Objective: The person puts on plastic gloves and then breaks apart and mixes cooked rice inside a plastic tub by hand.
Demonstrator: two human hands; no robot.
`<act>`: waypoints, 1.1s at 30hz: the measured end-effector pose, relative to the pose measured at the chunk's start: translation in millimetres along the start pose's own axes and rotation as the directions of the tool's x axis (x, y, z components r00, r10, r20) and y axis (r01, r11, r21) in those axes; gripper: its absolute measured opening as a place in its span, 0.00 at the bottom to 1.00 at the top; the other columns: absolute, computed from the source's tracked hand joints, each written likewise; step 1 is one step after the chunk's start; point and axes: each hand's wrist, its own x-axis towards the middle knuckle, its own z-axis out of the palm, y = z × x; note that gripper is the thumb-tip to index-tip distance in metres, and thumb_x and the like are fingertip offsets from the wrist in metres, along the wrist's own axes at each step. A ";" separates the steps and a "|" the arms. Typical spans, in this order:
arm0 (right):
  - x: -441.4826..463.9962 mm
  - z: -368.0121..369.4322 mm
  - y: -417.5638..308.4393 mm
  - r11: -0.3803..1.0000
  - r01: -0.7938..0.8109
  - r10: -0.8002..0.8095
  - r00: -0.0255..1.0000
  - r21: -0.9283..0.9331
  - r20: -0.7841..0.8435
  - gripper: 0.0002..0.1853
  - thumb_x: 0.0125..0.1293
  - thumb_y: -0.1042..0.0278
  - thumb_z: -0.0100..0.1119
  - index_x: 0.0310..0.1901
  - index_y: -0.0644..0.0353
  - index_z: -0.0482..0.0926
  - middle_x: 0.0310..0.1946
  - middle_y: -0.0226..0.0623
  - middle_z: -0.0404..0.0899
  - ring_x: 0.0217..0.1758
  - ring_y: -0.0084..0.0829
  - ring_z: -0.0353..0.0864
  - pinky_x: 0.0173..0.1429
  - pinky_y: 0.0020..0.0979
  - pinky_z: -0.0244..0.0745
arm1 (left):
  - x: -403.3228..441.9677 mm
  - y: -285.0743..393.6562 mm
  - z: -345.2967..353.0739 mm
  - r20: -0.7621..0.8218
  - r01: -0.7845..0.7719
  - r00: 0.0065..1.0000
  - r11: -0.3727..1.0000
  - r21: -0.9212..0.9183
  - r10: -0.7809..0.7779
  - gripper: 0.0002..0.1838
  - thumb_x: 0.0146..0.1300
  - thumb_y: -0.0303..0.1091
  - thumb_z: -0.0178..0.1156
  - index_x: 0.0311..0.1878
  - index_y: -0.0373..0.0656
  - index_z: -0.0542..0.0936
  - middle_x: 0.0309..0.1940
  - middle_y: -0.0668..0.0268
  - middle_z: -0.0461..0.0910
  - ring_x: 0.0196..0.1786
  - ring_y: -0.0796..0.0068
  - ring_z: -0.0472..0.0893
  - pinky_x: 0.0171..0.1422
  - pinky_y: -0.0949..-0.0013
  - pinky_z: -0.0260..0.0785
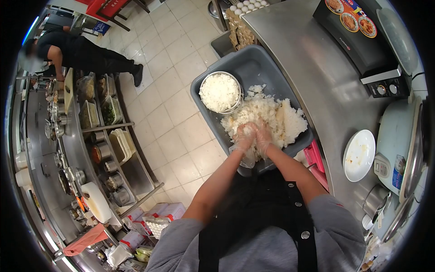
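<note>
1. Along my right side: one steel table (326,104), bare metal over much of its top, curving away in the wide view.
2. Just beside it, in front of me: one grey tub (260,68), deep, with rounded corners, its far part showing bare plastic.
3. Upon the table, towards its far right: one black oven (351,52), food stickers on top, two knobs on its front.
4. Within the tub, mostly in the near half: one heap of white rice (253,109), loose and clumped, a large slab-like lump at its right.
5. Also in the tub, at its left wall: one round container (239,101), filled with rice.
6. On the table, right of the tub: one white plate (359,158), stained.
7. Amid the heap: my left hand (244,138) and right hand (263,138), clear-gloved, side by side, touching rice; fingertips hidden, so I cannot tell whether either grip is closed.
</note>
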 end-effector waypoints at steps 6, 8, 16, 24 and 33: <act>2.6 -106.1 -18.9 0.862 0.101 -0.201 0.967 0.496 0.153 0.28 0.53 0.84 0.52 0.57 0.51 0.71 0.54 0.45 0.74 0.57 0.38 0.74 0.60 0.33 0.68 | 5.3 3.2 2.5 -0.007 -0.050 0.999 0.925 -0.378 0.051 0.37 0.60 0.52 0.61 0.65 0.37 0.62 0.54 0.47 0.74 0.58 0.54 0.73 0.60 0.60 0.66; -1.3 -120.8 -22.5 0.835 0.075 -0.176 0.975 0.545 0.134 0.24 0.54 0.77 0.56 0.56 0.55 0.71 0.52 0.43 0.75 0.56 0.36 0.74 0.61 0.32 0.68 | 13.1 -2.5 9.6 -0.049 -0.064 0.998 0.907 -0.416 0.048 0.36 0.60 0.49 0.62 0.64 0.37 0.62 0.51 0.48 0.75 0.56 0.54 0.75 0.58 0.62 0.68; -2.9 -154.3 -34.5 0.865 -0.046 0.075 0.996 0.499 -0.039 0.30 0.62 0.52 0.61 0.59 0.65 0.70 0.51 0.45 0.78 0.53 0.33 0.76 0.60 0.31 0.68 | 22.3 7.0 -15.4 -0.178 -0.192 0.974 0.921 -0.338 0.138 0.27 0.61 0.44 0.60 0.58 0.34 0.71 0.48 0.51 0.79 0.49 0.57 0.79 0.54 0.62 0.69; 18.6 -201.1 -56.1 0.869 -0.352 0.370 0.929 0.348 0.016 0.31 0.68 0.41 0.42 0.55 0.64 0.74 0.55 0.53 0.75 0.60 0.49 0.72 0.63 0.40 0.66 | -7.4 13.1 -10.1 -0.169 -0.017 0.986 0.999 -0.047 0.009 0.21 0.65 0.44 0.54 0.51 0.35 0.73 0.40 0.40 0.79 0.47 0.42 0.78 0.53 0.52 0.69; 37.2 -153.0 -8.7 0.898 0.083 -0.085 0.996 0.432 -0.017 0.34 0.55 0.66 0.62 0.65 0.55 0.62 0.57 0.53 0.72 0.61 0.50 0.70 0.64 0.41 0.64 | -21.5 3.7 -3.6 -0.238 -0.364 0.905 0.932 -0.004 0.352 0.34 0.54 0.32 0.63 0.64 0.48 0.61 0.46 0.40 0.69 0.48 0.41 0.73 0.52 0.49 0.67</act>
